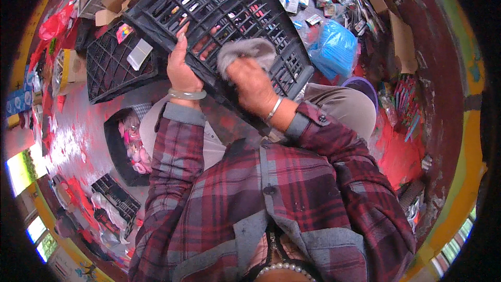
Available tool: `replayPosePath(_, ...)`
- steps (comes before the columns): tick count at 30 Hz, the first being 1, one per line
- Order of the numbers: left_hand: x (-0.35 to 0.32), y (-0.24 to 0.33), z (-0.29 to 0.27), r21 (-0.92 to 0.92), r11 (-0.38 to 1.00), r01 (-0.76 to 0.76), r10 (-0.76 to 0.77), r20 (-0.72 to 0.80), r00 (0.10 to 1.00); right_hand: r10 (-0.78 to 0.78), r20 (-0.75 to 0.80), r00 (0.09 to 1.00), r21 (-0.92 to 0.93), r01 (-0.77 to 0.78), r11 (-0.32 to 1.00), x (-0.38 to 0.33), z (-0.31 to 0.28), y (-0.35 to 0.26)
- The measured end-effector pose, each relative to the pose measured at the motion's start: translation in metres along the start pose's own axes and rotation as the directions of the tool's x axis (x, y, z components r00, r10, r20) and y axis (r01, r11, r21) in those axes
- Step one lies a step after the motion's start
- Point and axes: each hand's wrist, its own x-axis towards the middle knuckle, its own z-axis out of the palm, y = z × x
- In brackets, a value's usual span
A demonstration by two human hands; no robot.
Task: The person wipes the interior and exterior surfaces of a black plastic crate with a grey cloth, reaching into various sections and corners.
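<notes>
A black plastic crate (206, 25) with a lattice base is tilted up in front of me, and small light and pink items show through its gaps. My left hand (183, 68) is closed on the crate's near left edge, some fingers passing through the lattice. In my right hand (254, 86) is a crumpled grey cloth (249, 51), pressed to the crate's lattice near its lower middle. The right hand and the cloth are slightly blurred.
Left of me another black crate (107, 70) lies with a white flat pack (140, 55) on it. A dark bin (117, 149) holds pink items. Small packaged goods and a blue plastic-wrapped bundle (335, 44) lie at the far right, near a purple rim (369, 87) beside my knee.
</notes>
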Motion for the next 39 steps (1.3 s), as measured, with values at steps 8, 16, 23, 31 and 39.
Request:
replayPosePath(8,0.005,-0.001,-0.003,-0.010,1.000,0.000,0.000,-0.035,0.999,0.146,0.000,0.989,-0.273,-0.140,0.952,-0.019,-0.028,0.060)
replayPosePath(16,0.006,0.003,-0.017,-0.052,0.999,-0.013,0.009,-0.066,0.998,0.416,-0.498,0.761,-0.089,-0.523,0.848,-0.004,-0.078,0.112)
replayPosePath(23,0.009,0.001,-0.022,-0.062,0.997,-0.034,0.028,-0.094,0.995,0.324,-0.314,0.893,-0.299,-0.417,0.858,-0.030,-0.043,0.144)
replayPosePath(31,0.005,0.002,-0.018,-0.066,0.997,-0.034,0.028,-0.085,0.996,0.464,-0.227,0.856,-0.281,-0.514,0.810,-0.032,-0.037,0.148)
replayPosePath(39,0.008,-0.002,-0.024,-0.030,0.997,-0.070,0.064,-0.160,0.985,0.632,-0.047,0.774,0.037,-0.630,0.775,-0.045,-0.022,0.087)
